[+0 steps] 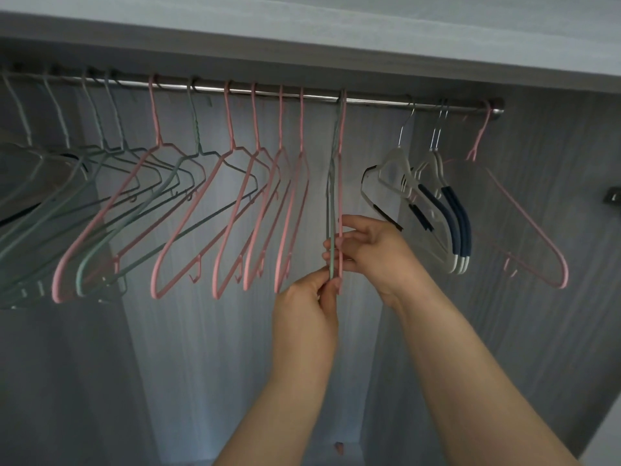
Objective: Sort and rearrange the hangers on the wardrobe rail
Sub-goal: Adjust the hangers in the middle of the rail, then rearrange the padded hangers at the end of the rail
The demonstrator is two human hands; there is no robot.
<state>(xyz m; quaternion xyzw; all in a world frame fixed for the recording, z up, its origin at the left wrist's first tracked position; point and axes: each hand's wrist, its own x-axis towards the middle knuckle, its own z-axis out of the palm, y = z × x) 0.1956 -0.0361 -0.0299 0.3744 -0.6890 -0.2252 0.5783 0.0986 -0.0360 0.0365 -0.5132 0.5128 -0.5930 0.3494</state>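
A metal rail (376, 101) runs across the wardrobe under a shelf. A green hanger (331, 196) and a pink hanger (340, 183) hang together edge-on at the rail's middle. My left hand (307, 297) pinches the green hanger's lower end from below. My right hand (366, 248) holds the pink hanger's lower part, its fingers curled round it. Left of them hang several pink hangers (235, 210) mixed with green ones (100, 210). To the right hang white hangers with navy pads (437, 210) and one lone pink hanger (524, 216).
The grey shelf (336, 35) sits just above the rail. The wardrobe's back panel (201, 331) and right side wall (554, 163) enclose the space. A small metal fitting (613, 196) sticks out of the right wall. A gap on the rail separates the held pair from the white hangers.
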